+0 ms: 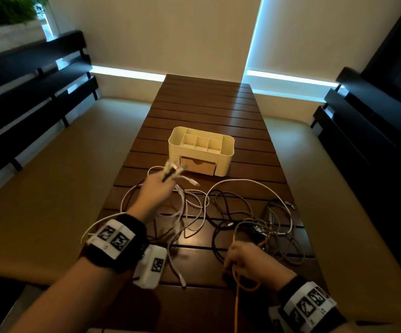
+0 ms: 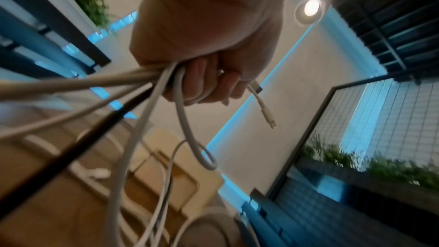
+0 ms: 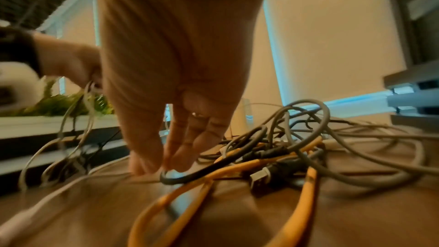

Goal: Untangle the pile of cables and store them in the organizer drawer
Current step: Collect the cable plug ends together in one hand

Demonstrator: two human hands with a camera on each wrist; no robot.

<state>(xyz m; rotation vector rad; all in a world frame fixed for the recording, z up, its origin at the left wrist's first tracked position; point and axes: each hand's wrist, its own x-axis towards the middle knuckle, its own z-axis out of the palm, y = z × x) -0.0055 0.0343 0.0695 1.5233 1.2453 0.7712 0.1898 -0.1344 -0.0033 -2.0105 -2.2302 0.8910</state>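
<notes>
My left hand (image 1: pixel 156 186) is raised in front of the cream organizer (image 1: pixel 201 150) and grips a bundle of white cables and one black cable (image 2: pixel 152 80). A white plug end (image 2: pixel 267 115) dangles from that fist (image 2: pixel 204 78). The organizer's wooden drawer (image 1: pixel 198 165) looks closed. My right hand (image 1: pixel 240 258) is low at the near side of the tangled cable pile (image 1: pixel 249 219). Its straight fingers (image 3: pixel 175 157) point down and touch the tabletop beside a black cable loop (image 3: pixel 187 177). An orange cable (image 3: pixel 310 185) runs under that hand towards me.
The slatted wooden table (image 1: pixel 206 104) stretches away behind the organizer. Dark benches stand along the left (image 1: pixel 26 92) and right (image 1: pixel 374 128) sides. White cable loops trail from the left hand over the table's left edge (image 1: pixel 125 200).
</notes>
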